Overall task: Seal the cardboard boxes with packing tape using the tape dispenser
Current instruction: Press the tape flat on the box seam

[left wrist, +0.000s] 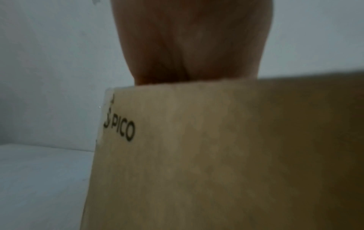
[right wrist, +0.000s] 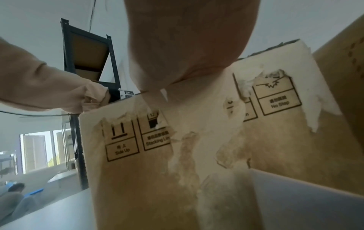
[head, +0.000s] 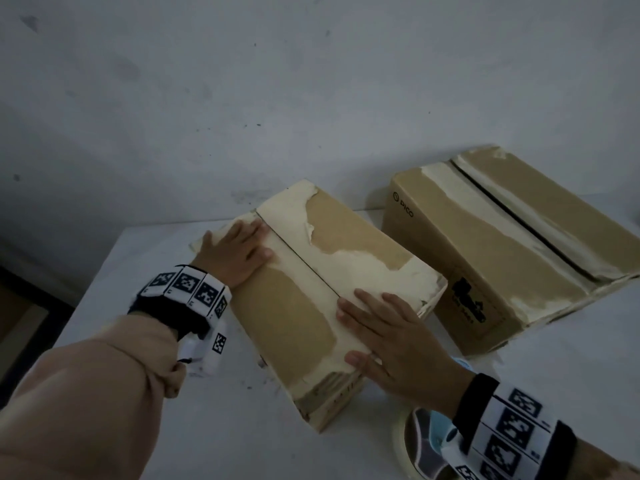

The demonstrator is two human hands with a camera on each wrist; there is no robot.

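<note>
A worn cardboard box (head: 301, 303) with torn pale patches lies on the white table (head: 114, 271), its two top flaps meeting at a centre seam. My left hand (head: 235, 252) lies flat on the far left flap with straight fingers. My right hand (head: 384, 334) presses flat on the near end of the box top, thumb at the front edge. The left wrist view shows that box's side (left wrist: 216, 155) printed PICO, the palm above it. The right wrist view shows its end face (right wrist: 177, 147) with handling symbols. A tape dispenser (head: 426, 441) with its roll lies under my right wrist, partly hidden.
A second, larger cardboard box (head: 512, 244) stands to the right, its top flaps slightly apart along a dark seam. A plain wall runs behind the table. In the right wrist view a black shelving rack (right wrist: 86, 62) stands to the left and a person (right wrist: 13, 196) sits far off.
</note>
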